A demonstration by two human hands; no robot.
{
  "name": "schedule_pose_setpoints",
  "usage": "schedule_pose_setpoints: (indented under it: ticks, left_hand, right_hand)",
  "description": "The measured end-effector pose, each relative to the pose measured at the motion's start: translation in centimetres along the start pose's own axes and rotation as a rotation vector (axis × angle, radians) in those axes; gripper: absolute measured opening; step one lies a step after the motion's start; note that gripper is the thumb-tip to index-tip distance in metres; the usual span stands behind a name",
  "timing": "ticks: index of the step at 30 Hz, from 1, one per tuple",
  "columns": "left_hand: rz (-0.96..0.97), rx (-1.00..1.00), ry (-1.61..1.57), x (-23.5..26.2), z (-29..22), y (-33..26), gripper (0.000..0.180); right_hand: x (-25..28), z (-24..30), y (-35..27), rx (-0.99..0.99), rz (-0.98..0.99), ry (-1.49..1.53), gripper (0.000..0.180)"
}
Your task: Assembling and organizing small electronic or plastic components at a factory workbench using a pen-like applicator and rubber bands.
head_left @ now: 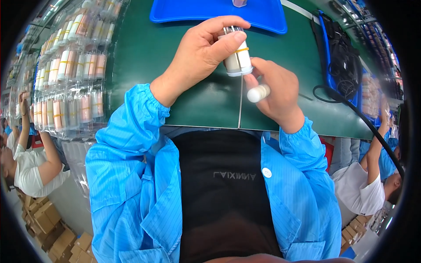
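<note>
My left hand (pixel 206 48) is closed around a small bundle of white and clear tubes (pixel 239 57) with a yellow band across it. Its fingers and thumb grip the upper part, and the lower end shows pale caps or bases. Just to the right and a little lower, my right hand (pixel 278 90) is curled around a short white cylinder (pixel 258 93) with a rounded end pointing toward me. The right fingertips are close to the base of the bundle; whether they touch it I cannot tell. Both hands are above the green table (pixel 197 107).
Stacked clear plastic trays (pixel 70 70) of banded white and pink tubes line the left side. A blue tray (pixel 215 13) lies at the far edge with a small pinkish item (pixel 239 3) in it. To the right are a black bag (pixel 344 61) and a cable (pixel 366 120). Other people sit at both sides.
</note>
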State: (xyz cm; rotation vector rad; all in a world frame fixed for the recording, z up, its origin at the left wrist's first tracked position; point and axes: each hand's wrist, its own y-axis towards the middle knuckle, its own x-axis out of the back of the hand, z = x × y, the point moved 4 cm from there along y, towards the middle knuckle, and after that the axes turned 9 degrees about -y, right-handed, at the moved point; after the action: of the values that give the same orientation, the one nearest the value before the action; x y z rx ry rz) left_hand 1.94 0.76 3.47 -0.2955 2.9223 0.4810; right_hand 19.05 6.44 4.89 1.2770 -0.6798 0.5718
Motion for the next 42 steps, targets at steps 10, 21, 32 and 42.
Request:
schedule_pose_setpoints:
  ticks: [10,21,32,42]
  left_hand:
    - [0.019,-0.16,0.132,-0.4,-1.0,-0.7,0.03]
    - [-0.107,-0.232,0.129,-0.1,-1.0,-0.5,0.026]
    - [-0.1,-0.085,-0.011,-0.2,-0.1,-0.5,0.029]
    - [-0.007,0.04,-0.222,-1.5,0.0,0.1,0.04]
  right_hand:
    - [0.3,1.5,-0.2,-0.084,-0.184,0.124,0.039]
    - [-0.1,1.3,0.3,-0.136,-0.168,0.13,0.037]
    - [-0.1,1.0,0.5,-0.09,-0.144,-0.046,0.061]
    - [2.2,0.1,-1.2,-0.196,-0.099,-0.032,0.057]
